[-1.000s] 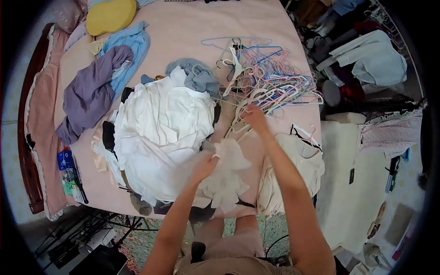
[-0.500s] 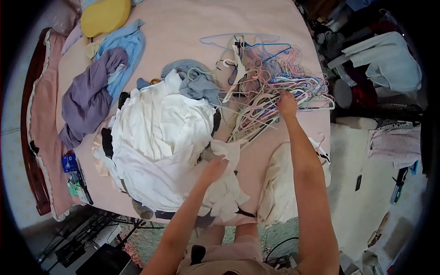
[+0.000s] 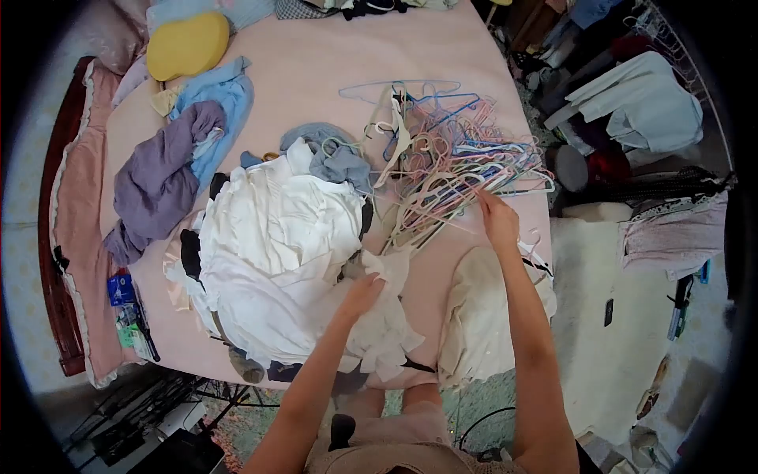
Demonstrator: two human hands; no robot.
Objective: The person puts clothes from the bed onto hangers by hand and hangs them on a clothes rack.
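Note:
My left hand [image 3: 365, 295] is closed on the edge of a sheer off-white garment [image 3: 387, 340], which has ruffled edges and lies at the front of a big heap of white clothes [image 3: 276, 213]. My right hand [image 3: 500, 223] is at the near side of a tangled pile of hangers [image 3: 474, 150], its fingers pinched together on a thin clothes hanger [image 3: 442, 217]; the exact grip is partly hidden. A folded cream garment [image 3: 474, 316] lies below my right forearm, with a white hanger [image 3: 537, 257] showing at its far edge.
The pink-covered bed [image 3: 316, 55] carries purple cloth [image 3: 162, 174], light blue cloth [image 3: 225, 95] and a yellow cushion [image 3: 188, 45] on the left. Grey-blue cloth [image 3: 339, 162] touches the white heap. Hanging clothes [image 3: 639, 103] and a pale bench-like surface [image 3: 608, 316] are to the right.
My right hand has drawn back from the hanger pile toward me, fingers pinched. My left hand stays on the off-white garment. The view has tilted up slightly, showing more of the bed's far end.

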